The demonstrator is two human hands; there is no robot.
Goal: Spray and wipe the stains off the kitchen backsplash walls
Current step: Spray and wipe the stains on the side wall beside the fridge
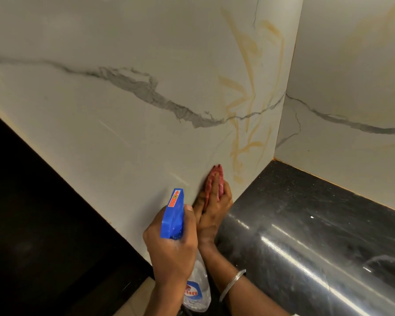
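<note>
A white marble-look backsplash wall (128,124) with grey veins fills the view. Yellow-orange stains (244,124) streak it near the corner, and fainter ones mark the adjoining wall (342,65). My left hand (171,249) grips a clear spray bottle (197,290) with a blue trigger head (173,215), nozzle aimed at the wall. My right hand (214,208) presses a pink cloth (213,183) flat against the wall, just left of the lowest stain. A metal bangle sits on the right wrist.
A glossy black stone countertop (317,224) runs along the right, meeting both walls at the corner. A dark, unlit area (32,213) lies to the lower left, beside the wall's edge. A patch of beige floor shows at the bottom.
</note>
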